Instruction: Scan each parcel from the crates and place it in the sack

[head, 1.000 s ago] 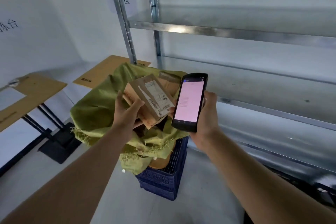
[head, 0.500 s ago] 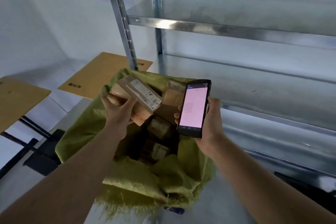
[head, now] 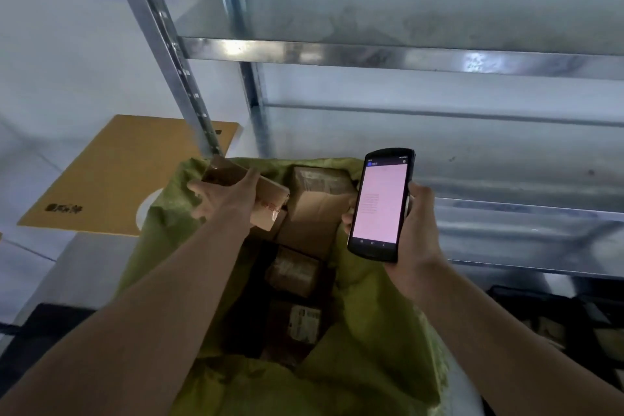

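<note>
Green woven cloth marks the sack (head: 162, 240), its mouth spread wide beneath both arms, and everything here is placed against it. Several boxes already lie inside: a large box (head: 317, 209) toward the far side of the mouth, a mid box (head: 293, 272) at the middle, a low box (head: 297, 322) with a white label deeper down on the near side. So part of the job looks done; how many parcels are left cannot be told, since only a dark edge that may be a crate shows right of the sack. The left hand (head: 226, 199) is over the sack's far-left rim, fingers curled around a parcel (head: 266, 199) held just above the pile, not yet let go. The right hand (head: 415, 230) is over the sack's right rim, wrapped around a scanner (head: 380, 204) with its pink screen lit and facing up. Room is fair: the mouth is broad and slack, with a dark gap left of the mid box. Beyond the sack stand a shelf (head: 371, 56) and its post (head: 189, 94), close to the far rim, so a lift out should come back toward the body.
</note>
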